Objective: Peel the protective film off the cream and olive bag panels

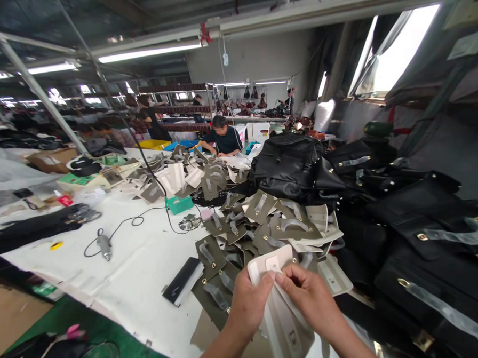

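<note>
Between my two hands is a beige bag panel [270, 260], its pale side facing me, with a stitched strip and a small metal fitting lower down. My left hand [249, 301] grips its left edge, thumb on the strip. From the right, my right hand [309, 298] pinches the same strip, its thumb close to the left thumb. What lies under the fingertips is hidden. Just beyond the hands spreads a pile of olive-brown bag panels [260, 207] with plastic-wrapped handles and gold rings.
Black bags [438, 232] are heaped along the right side. On the white table [148, 280] lie a black box [183, 281], a grey corded tool [104, 246], yellow tape [56, 245] and a green box [179, 204]. A co-worker [225, 136] sits behind more panels [175, 177].
</note>
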{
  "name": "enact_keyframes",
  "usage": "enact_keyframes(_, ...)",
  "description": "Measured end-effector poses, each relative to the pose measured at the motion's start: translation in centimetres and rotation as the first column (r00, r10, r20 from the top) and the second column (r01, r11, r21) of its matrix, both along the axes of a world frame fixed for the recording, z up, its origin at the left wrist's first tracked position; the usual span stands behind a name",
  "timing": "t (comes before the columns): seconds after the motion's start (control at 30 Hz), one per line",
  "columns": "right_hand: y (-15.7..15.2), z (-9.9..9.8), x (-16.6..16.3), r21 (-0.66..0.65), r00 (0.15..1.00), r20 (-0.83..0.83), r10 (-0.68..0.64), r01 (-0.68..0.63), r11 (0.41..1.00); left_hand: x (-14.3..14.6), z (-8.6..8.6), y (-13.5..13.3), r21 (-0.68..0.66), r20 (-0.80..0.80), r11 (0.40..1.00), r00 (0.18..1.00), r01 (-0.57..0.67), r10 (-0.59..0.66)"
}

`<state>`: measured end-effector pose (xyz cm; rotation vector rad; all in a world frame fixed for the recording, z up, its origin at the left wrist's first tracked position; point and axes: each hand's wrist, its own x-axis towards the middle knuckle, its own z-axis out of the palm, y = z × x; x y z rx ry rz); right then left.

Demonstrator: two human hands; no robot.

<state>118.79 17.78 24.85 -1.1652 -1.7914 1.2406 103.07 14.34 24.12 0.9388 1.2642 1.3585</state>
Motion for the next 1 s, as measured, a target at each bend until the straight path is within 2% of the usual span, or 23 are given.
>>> enact_keyframes(0.2, -0.1, -0.2, -0.5, 0.028, 0.998, 0.051, -0.019, 0.018, 0.999, 0.1, -0.7, 0.5, -0.008, 0.087, 1.0, 0.996, 0.005, -0.004)
enact_keyframes(0.43, 0.2, -0.9, -0.5, 0.123, 0.988, 0.152, 0.021, -0.04, 0.992, 0.8, -1.0, 0.7, 0.032, -0.06, 0.996, 0.995, -0.078, 0.079)
enact_keyframes(0.6, -0.6, -2.0, -0.8, 0.19, 0.972, 0.236, -0.011, -0.035, 0.981, 1.3, -3.4, 1.8, 0.043, -0.067, 0.993, 0.991, -0.112, 0.114)
enact_keyframes(0.7, -2.3, -2.8, -1.3, 0.09, 0.96, 0.21, 0.186, -0.209, 0.974, 0.0, -5.0, 3.3, -0.034, -0.03, 0.966, 0.967, -0.255, 0.254)
enact_keyframes(0.77, -3.2, -3.1, -1.3, 0.02, 0.945, 0.128, 0.302, -0.307, 0.951, -1.6, -5.6, 4.2, -0.076, -0.025, 0.935, 0.938, -0.346, 0.345)
enact_keyframes(0.83, -3.4, -3.0, -0.7, -0.04, 0.971, 0.026, 0.238, -0.237, 0.971, -3.1, -5.7, 4.4, -0.082, -0.019, 0.946, 0.949, -0.314, 0.314)
enact_keyframes(0.9, -2.9, -2.6, 0.3, -0.126, 0.994, -0.063, 0.087, -0.095, 0.988, -4.1, -5.6, 4.1, -0.097, 0.002, 0.968, 0.972, -0.232, 0.233)
enact_keyframes(1.0, -2.0, -2.2, 1.7, -0.247, 0.989, -0.136, -0.065, 0.029, 0.968, -4.3, -5.8, 3.0, -0.161, 0.062, 0.971, 0.98, -0.177, 0.189)
